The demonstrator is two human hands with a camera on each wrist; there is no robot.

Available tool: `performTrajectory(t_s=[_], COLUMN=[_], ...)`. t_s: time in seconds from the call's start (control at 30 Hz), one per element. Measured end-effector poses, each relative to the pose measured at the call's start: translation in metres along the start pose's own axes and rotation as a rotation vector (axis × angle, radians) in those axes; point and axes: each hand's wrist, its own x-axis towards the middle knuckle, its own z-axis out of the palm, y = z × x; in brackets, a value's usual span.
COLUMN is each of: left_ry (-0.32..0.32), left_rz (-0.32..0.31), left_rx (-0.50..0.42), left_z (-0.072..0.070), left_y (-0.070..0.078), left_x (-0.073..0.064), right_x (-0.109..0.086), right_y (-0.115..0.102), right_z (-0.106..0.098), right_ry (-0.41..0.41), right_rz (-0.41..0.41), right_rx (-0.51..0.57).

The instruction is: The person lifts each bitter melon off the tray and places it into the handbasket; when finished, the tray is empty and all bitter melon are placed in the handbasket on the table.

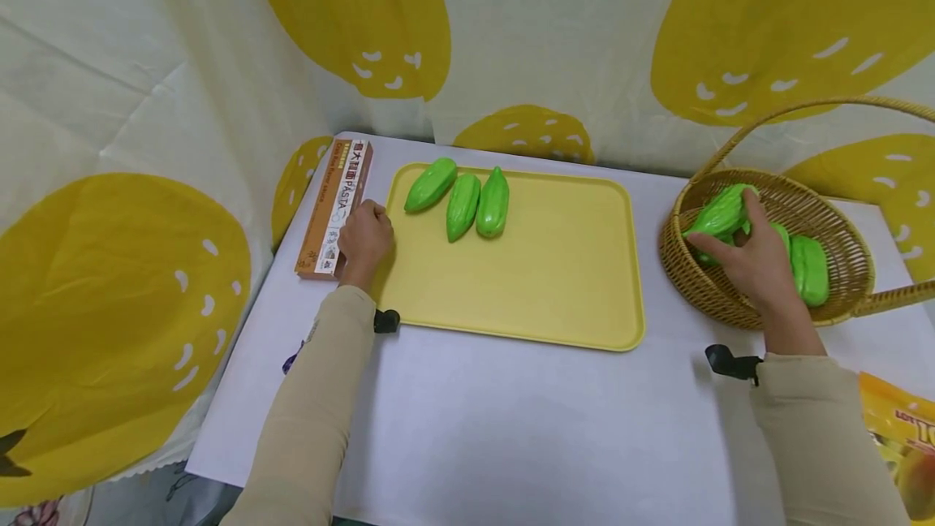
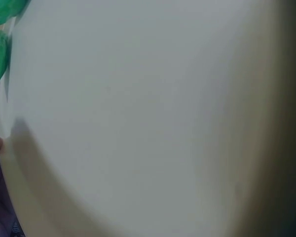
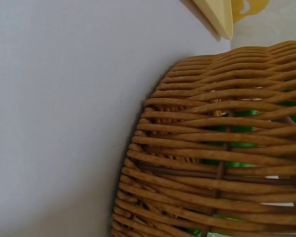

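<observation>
Pinching the green gourd inside the wicker basket's left side: my right hand, thumb and fingers either side of it. I'd say grip it firmly mid-body and lift straight, so its tip doesn't snag the rim. Right wrist crosses the near rim, palm down. Left hand sits by the tray's left edge, fingers curled; can't tell if they grip it.

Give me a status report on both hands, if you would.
Right hand gripping green vegetable at basket. Left hand holding yellow tray by its left edge. Handle nearby, seemingly not blocking.
</observation>
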Motion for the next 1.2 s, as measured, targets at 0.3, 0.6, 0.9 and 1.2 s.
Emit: performTrajectory(t_s=[0.3,0.6,0.9,1.2], left_ry=[0.001,-0.003,0.010,0.008], left_rz=[-0.009,-0.015,0.000,-0.001], left_rx=[-0.002,0.005,-0.009,0.001], left_z=[0.0003,-0.0007,-0.0003,0.0006], left_y=[-0.0011,-0.0011,-0.0008,-0.0007], left_x=[-0.0005,-0.0022,-0.0023,-0.0004], right_x=[0.0016,0.0048,0.0079,0.0071], right_y=[0.0066,0.0088,0.0091,0.0055], right_z=[0.0017,0.0032,0.0006,-0.0012], right_ry=[-0.013,-0.052,-0.133,-0.159], right_rz=[-0.020,-0.009,-0.005,-0.002], right_rx=[-0.040,-0.089,-0.160,-0.185])
